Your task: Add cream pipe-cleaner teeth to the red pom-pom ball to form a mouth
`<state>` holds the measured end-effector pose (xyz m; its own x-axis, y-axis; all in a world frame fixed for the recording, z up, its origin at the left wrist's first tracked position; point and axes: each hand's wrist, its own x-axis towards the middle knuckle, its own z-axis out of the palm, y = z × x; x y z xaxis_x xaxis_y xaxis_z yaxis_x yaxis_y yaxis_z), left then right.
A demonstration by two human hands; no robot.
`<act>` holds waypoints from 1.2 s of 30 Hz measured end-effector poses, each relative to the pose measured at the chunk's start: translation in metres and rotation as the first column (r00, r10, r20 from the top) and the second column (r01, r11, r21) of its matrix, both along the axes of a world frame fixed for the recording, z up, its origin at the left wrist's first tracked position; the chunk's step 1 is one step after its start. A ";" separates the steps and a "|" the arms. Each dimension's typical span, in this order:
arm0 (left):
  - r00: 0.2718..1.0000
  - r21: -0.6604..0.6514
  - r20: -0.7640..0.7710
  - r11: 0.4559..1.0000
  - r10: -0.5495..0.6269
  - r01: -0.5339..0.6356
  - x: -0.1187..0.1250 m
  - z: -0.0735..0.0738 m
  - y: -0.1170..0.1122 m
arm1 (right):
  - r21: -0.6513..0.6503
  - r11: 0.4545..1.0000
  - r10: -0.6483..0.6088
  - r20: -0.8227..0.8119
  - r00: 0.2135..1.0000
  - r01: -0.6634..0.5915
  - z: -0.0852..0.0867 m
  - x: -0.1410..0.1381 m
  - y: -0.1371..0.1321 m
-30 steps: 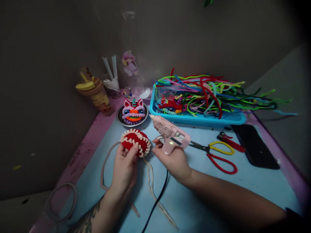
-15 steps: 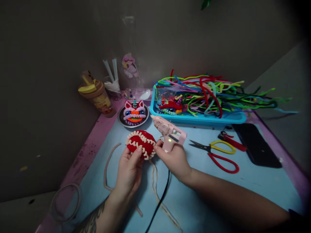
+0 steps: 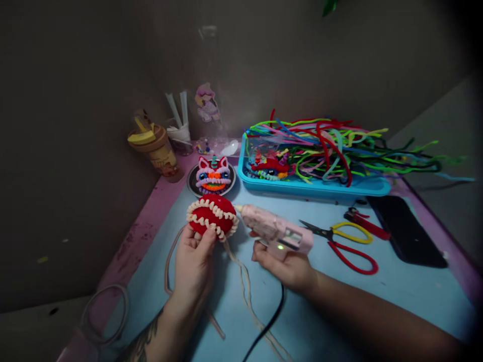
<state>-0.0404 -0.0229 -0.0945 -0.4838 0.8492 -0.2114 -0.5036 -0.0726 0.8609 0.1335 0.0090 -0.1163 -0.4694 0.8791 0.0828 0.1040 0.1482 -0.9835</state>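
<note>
My left hand grips a red pipe-cleaner piece edged with cream loops, holding it up just above the blue mat. Loose cream strands trail from it toward me. My right hand is wrapped round the handle of a pink glue gun, its green light on. The gun's nozzle points left and sits right beside the red piece's right edge. A black cord runs from the gun toward me.
A finished pink lion head sits on a small metal dish behind the red piece. A blue tray heaped with coloured pipe cleaners stands at the back. Scissors, red pliers and a black phone lie right. A cup stands back left.
My right hand has swung the glue gun down and level, bringing its nozzle to the red piece's right edge. My left hand still holds the piece, shifted slightly left.
</note>
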 end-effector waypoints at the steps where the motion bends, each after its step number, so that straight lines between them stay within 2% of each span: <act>1: 1.000 0.001 -0.002 1.000 -0.002 0.002 -0.002 0.000 0.000 | 0.011 1.000 0.028 0.011 1.000 -0.028 0.000 0.000 -0.002; 4: 1.000 -0.012 0.002 1.000 -0.013 0.013 -0.005 -0.002 0.000 | 0.028 0.999 0.030 0.017 0.999 -0.030 0.002 -0.003 -0.005; 7: 1.000 -0.023 0.011 0.999 -0.023 0.023 -0.005 -0.002 0.000 | 0.102 0.995 0.020 -0.002 1.000 -0.020 0.005 -0.007 -0.005; 10: 0.999 -0.017 0.018 0.999 -0.028 0.028 -0.004 0.000 0.000 | 0.118 0.993 0.006 -0.016 1.000 -0.005 0.001 -0.007 -0.004; 17: 0.999 -0.040 0.036 0.999 -0.034 0.036 -0.003 0.006 -0.001 | -0.007 0.998 -0.066 -0.067 0.996 0.065 -0.010 -0.007 -0.005; 21: 0.981 -0.029 0.185 0.997 -0.059 0.065 -0.008 0.007 0.001 | -0.043 0.995 -0.095 -0.105 0.990 0.091 -0.012 -0.005 -0.003; 25: 0.921 -0.041 0.387 0.998 -0.033 0.053 -0.018 0.002 0.004 | -0.150 0.976 -0.183 -0.159 0.970 0.159 -0.021 -0.001 -0.004; 29: 0.911 -0.054 0.412 0.999 0.019 0.004 -0.027 -0.002 0.008 | -0.188 0.971 -0.189 -0.220 0.957 0.149 -0.018 -0.002 -0.007; 32: 0.922 -0.049 0.377 0.996 0.087 -0.074 -0.037 0.012 0.007 | -0.293 0.951 -0.194 -0.318 0.928 0.098 0.003 -0.008 -0.012; 34: 0.932 -0.018 0.342 0.993 0.119 -0.120 -0.046 0.035 0.000 | -0.413 0.910 -0.201 -0.389 0.899 0.025 0.023 -0.017 -0.018; 36: 0.955 0.064 0.250 0.982 0.159 -0.180 -0.057 0.066 -0.014 | -0.553 0.830 -0.207 -0.429 0.879 -0.075 0.043 -0.031 -0.025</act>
